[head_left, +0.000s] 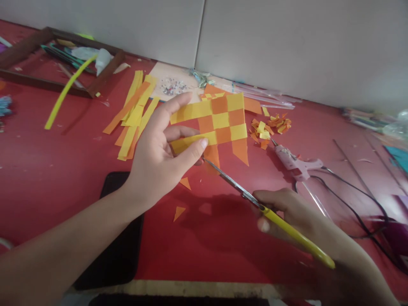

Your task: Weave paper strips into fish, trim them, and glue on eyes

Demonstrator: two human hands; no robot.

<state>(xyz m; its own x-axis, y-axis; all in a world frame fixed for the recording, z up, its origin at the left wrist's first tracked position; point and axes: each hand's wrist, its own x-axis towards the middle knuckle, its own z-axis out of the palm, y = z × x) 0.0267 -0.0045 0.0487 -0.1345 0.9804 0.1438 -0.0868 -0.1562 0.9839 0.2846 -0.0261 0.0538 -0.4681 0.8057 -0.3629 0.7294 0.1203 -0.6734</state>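
My left hand [159, 157] pinches a woven piece of yellow and orange paper strips [221, 120] between thumb and fingers, held above the red table. Loose strip ends hang from its lower edge, one cut at a slant. In my right hand [287, 212] is a pair of scissors [280, 225] with yellow handles. Its blades reach up to the orange strip by my left thumb; whether they are closed on the paper I cannot tell. Two small orange offcuts [179, 213] lie on the table below.
Yellow and orange paper strips [132, 123] lie behind my left hand. Paper scraps [270, 127] and a pink glue gun [295, 163] with its cord are at the right. A brown frame [41, 85] stands far left. A black phone-like slab [111, 255] lies under my left forearm.
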